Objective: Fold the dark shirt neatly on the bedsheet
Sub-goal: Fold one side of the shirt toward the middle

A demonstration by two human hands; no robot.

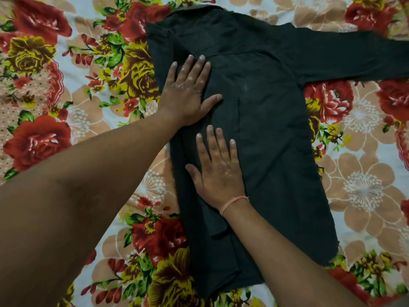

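The dark shirt (272, 120) lies flat on the flowered bedsheet (73, 85), collar at the top. Its left side is folded inward over the body, with the left sleeve lying down along the fold. The right sleeve (354, 58) stretches out to the right edge of the view. My left hand (188, 89) lies flat, fingers spread, on the upper part of the folded side. Just below it, my right hand (218, 167) presses palm-down on the same folded strip. A thin pink thread circles the right wrist. Neither hand holds any cloth.
The bedsheet, printed with red, yellow and peach flowers, fills the whole view around the shirt. Both my forearms come in from the bottom, the left one crossing the lower left corner. Nothing else lies on the sheet.
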